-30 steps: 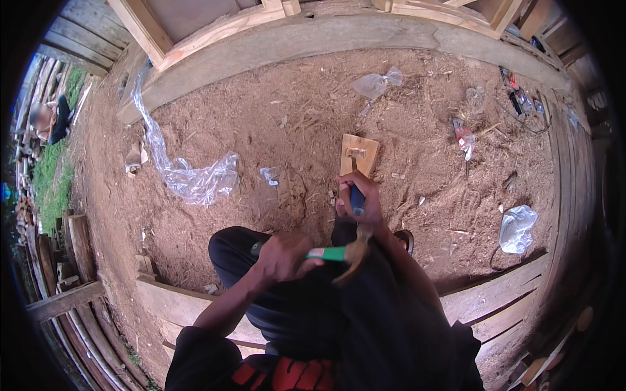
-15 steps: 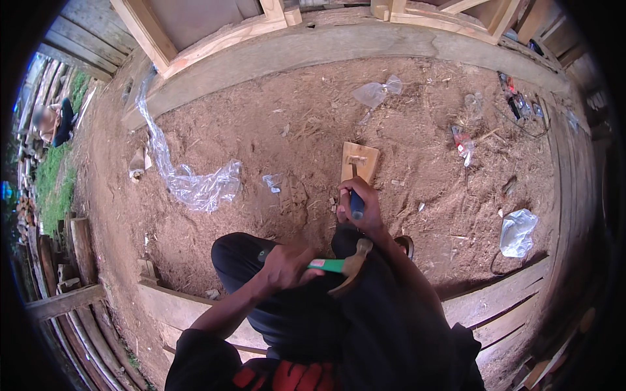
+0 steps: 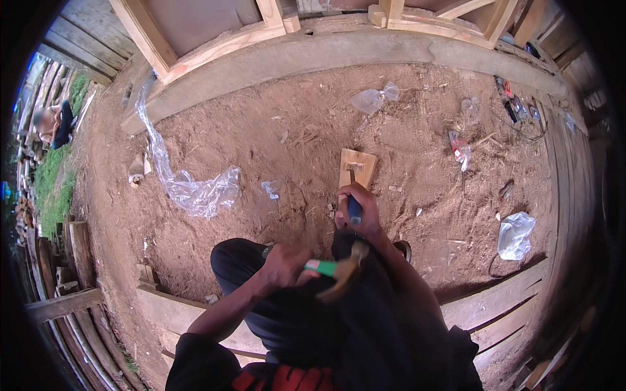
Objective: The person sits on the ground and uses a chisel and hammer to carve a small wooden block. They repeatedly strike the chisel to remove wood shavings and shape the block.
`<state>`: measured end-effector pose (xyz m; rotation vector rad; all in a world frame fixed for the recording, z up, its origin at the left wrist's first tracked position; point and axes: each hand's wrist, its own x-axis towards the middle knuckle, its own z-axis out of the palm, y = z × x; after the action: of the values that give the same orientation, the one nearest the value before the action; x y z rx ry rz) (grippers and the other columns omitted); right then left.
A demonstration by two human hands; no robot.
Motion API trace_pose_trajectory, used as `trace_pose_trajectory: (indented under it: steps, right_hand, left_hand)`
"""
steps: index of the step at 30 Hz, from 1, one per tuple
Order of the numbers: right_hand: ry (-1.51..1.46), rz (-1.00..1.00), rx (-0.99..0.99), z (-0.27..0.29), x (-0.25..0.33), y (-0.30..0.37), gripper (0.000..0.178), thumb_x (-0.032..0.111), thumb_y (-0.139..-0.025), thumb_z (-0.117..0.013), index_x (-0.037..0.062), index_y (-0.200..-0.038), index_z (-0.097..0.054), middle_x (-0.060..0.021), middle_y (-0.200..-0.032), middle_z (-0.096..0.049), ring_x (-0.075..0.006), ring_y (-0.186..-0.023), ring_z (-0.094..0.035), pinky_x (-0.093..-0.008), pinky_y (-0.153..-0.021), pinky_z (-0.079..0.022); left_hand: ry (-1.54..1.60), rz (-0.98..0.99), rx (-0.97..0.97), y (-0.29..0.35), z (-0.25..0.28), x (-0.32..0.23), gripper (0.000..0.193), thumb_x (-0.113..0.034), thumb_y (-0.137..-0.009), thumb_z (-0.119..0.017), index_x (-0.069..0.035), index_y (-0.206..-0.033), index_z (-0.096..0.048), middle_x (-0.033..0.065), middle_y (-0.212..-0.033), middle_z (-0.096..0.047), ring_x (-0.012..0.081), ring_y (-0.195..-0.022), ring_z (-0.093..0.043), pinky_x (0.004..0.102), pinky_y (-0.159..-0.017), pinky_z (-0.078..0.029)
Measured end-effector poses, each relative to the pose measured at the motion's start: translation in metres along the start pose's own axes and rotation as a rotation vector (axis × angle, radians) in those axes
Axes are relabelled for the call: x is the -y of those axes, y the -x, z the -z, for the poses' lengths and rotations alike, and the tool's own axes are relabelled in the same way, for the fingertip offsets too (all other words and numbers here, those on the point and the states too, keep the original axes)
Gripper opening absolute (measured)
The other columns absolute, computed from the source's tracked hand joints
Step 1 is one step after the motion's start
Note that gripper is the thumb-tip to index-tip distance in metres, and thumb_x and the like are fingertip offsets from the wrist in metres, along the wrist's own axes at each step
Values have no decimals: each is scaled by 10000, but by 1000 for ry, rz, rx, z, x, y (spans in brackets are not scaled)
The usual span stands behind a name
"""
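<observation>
My left hand (image 3: 287, 265) is wrapped round the green handle of a claw hammer (image 3: 339, 277), held over my lap, its metal head pointing right and slightly blurred. Farther forward, my right hand (image 3: 360, 207) grips the dark blue handle of a chisel (image 3: 354, 210). The chisel's blade reaches away from me onto a small wooden block (image 3: 366, 166) lying on the ground. Around the blade tip, the block's top looks cut or marked. My right hand hides the block's near end.
Bare earth with wood shavings surrounds the block. Clear plastic sheeting (image 3: 202, 194) lies left, a plastic bag (image 3: 375, 99) beyond, a white bag (image 3: 516, 236) right. Tools with a cable (image 3: 518, 107) sit far right. Wooden frames (image 3: 274, 26) stand ahead; a person (image 3: 55, 124) sits far left.
The hammer head has shifted slightly down and left over my lap. My right hand still grips the chisel on the block; the whole view has moved slightly.
</observation>
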<state>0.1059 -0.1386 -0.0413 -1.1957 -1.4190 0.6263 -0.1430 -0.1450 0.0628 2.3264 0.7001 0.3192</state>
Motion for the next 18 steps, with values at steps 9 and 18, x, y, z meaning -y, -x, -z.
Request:
trace_pose_trajectory:
  steps: [9,18]
  right_hand:
    - [36,-55,8,5,19,-9,106,-23,-844,-599,-9,-945,-624,-145,-809,-608,-311,-756,-628,-380,-694,-501]
    - [63,-30,29,3,13,-9,115,-23,-839,-597,4,-947,-625,-153,-827,-611,-330,-766,-623,-384,-705,-501]
  left_hand:
    - [38,-104,-63,5,-3,0,454,-521,-955,-576,-67,-965,-592,126,-715,-571,349,-615,-619,449,-551,-484]
    - [-85,248,71,-6,-4,-7,367,-438,-931,-643,-80,-936,-558,135,-745,-575,347,-673,-630,452,-572,-484]
